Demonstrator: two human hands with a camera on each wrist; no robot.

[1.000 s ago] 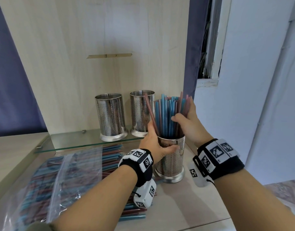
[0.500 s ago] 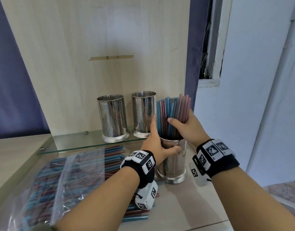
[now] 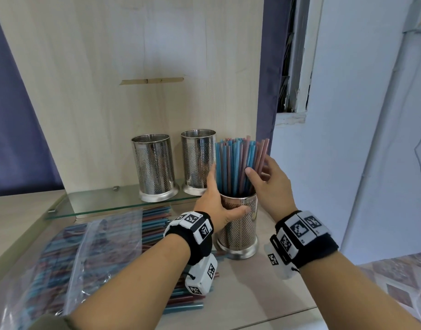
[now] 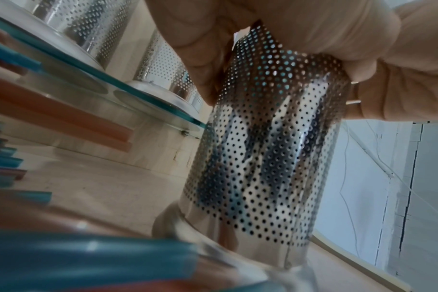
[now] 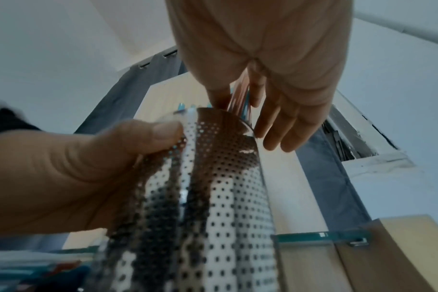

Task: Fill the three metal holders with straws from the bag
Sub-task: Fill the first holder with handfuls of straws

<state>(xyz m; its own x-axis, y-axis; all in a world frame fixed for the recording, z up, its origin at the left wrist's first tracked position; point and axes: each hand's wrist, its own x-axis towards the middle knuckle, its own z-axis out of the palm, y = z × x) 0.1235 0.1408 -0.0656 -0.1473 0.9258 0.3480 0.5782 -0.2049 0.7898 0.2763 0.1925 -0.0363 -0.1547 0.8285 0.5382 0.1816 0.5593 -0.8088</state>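
A perforated metal holder [image 3: 240, 229] stands on the wooden counter, packed with blue and reddish straws [image 3: 238, 163] that stand upright. My left hand [image 3: 212, 203] grips the holder near its rim, thumb across the front; the left wrist view shows the same holder [image 4: 263, 158] under my curled fingers [image 4: 313, 29]. My right hand [image 3: 271, 186] is beside the straws with loose, straight fingers, its thumb touching them. The right wrist view shows those fingers [image 5: 283, 118] spread past the rim of the holder [image 5: 213, 197]. Two empty holders [image 3: 154, 167] [image 3: 198, 163] stand on the glass shelf.
A clear plastic bag [image 3: 85, 253] of straws lies on the counter at left, with loose straws [image 3: 188, 303] spilling out under my left wrist. The glass shelf [image 3: 97, 203] runs along the wooden back panel. The counter's right edge lies just beyond the holder.
My right hand has let go of the straw bundle and its fingers have opened. The straws have settled upright in the holder. My left hand keeps its grip.
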